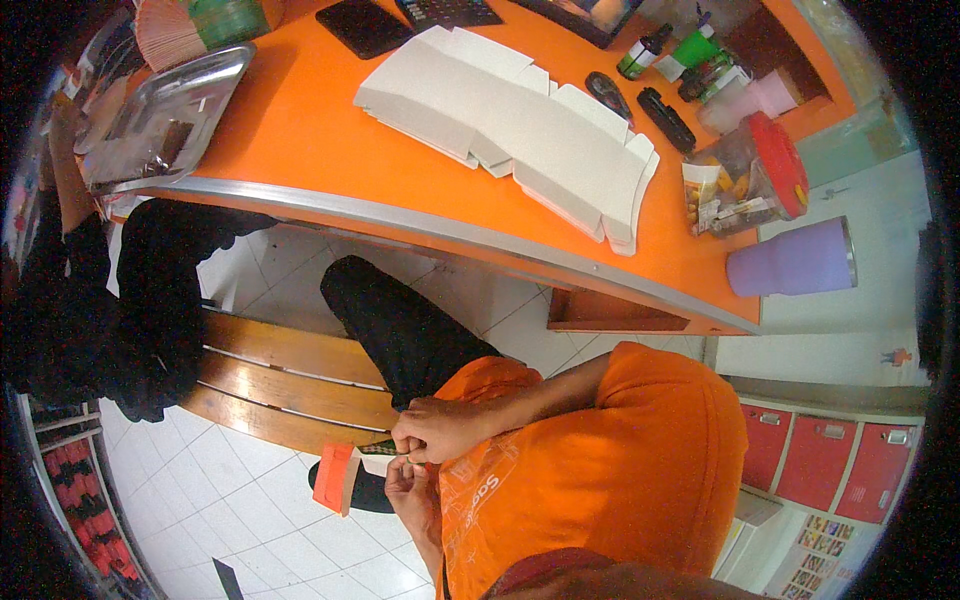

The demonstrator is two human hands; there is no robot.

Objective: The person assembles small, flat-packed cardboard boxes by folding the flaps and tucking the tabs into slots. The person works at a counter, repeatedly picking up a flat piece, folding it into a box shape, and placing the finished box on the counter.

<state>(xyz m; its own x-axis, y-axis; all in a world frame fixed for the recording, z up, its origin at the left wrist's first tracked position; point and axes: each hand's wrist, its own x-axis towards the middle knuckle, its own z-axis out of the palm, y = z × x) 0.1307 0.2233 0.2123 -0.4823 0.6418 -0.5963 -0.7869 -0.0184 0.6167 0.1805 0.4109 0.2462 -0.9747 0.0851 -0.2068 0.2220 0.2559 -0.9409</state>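
My right hand (440,430) is closed, its fingers bent and pressed together in front of my orange shirt. Just below it, my left hand (412,495) pinches at the same spot, so the fingertips of both hands meet. A red-orange and white cardboard carton (335,480), partly folded, extends leftward from the fingers over my dark-trousered leg. Its pale strip runs to the fingertips, where the exact grip is partly hidden. On the orange desk (310,130) lies a stack of flat, creased white cardboard blanks (500,100).
Wooden bench (290,360) slats show beside my leg. A metal tray (185,120) sits at the desk's left. Toward the right stand a red-lidded jar (745,175), a purple tumbler (792,257) and a black stapler-like tool (666,118). Red lockers (815,458) are at far right.
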